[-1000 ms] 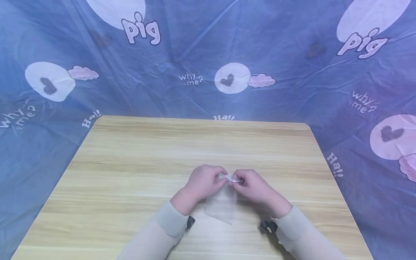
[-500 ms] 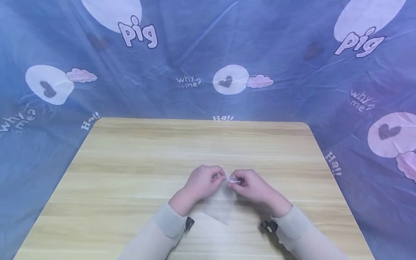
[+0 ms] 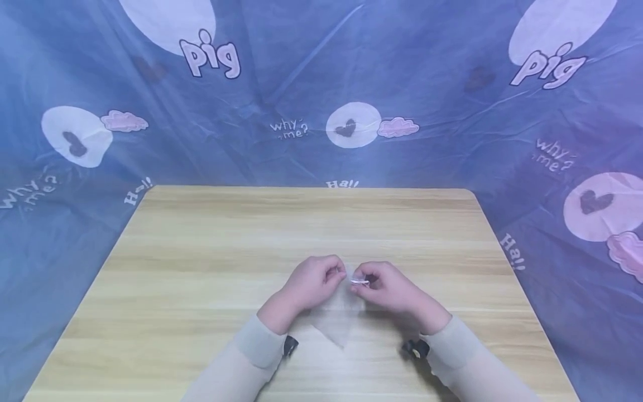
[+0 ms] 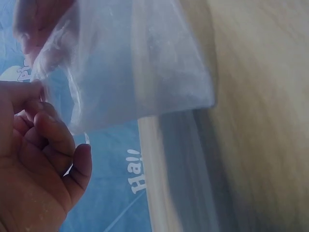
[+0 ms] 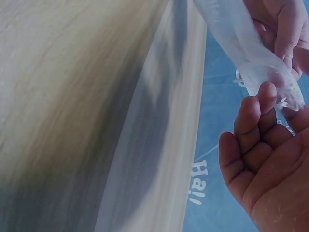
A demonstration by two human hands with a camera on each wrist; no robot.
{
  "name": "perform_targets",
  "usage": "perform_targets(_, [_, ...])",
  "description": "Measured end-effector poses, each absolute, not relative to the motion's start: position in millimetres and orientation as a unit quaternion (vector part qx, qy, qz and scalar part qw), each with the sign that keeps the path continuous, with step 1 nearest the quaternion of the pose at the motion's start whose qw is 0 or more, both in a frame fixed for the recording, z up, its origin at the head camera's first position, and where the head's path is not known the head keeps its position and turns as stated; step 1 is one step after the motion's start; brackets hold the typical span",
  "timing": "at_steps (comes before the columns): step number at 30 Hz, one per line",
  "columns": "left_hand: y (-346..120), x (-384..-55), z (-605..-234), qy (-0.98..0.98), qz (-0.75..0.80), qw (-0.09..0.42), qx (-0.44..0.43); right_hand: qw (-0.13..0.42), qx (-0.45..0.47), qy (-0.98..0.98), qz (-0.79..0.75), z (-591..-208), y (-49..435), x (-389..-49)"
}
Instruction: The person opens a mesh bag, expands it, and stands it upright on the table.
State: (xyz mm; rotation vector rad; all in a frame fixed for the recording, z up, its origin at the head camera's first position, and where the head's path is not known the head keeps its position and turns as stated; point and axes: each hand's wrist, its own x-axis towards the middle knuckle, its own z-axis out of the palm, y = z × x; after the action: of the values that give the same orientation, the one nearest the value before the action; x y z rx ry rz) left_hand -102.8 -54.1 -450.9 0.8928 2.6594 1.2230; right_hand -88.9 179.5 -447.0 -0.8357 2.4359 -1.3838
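A sheer white drawstring pouch (image 3: pixel 335 324) hangs between the hands above the table, its lower corner pointing toward the near side. Its translucent body (image 4: pixel 130 67) spreads flat in the left wrist view. The left hand (image 3: pixel 312 283) pinches the pouch's upper edge between thumb and index finger. Opposite, the right hand (image 3: pixel 385 286) pinches the gathered mouth, where a white cord (image 3: pixel 359 282) shows between thumb and finger. In the right wrist view, bunched white cord (image 5: pixel 289 102) lies at the mouth, and the right hand's other fingers (image 5: pixel 248 118) are loosely bent. A small gap separates the hands.
The wood-grain table (image 3: pixel 226 234) extends around the hands, with its far edge against a blue printed curtain (image 3: pixel 281 67). Black wrist devices (image 3: pixel 416 349) sit below both sleeves.
The left hand has shifted slightly left, widening the gap to the right hand. The pouch's lower edge has tilted more steeply. More white cord shows at the right fingertips. The view has shifted slightly.
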Motion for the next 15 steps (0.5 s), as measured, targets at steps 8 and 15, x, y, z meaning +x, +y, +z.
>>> perform_targets(8, [-57.3,-101.6,-449.0,0.862,0.404,0.051,0.302,0.100,-0.315,0.800,-0.501,-448.7,179.7,-92.0])
perform_targets(15, [-57.8,-103.0,-447.6,0.854,0.421,0.064,0.299,0.102,-0.311,0.783,-0.528,-445.5,181.2,-93.6])
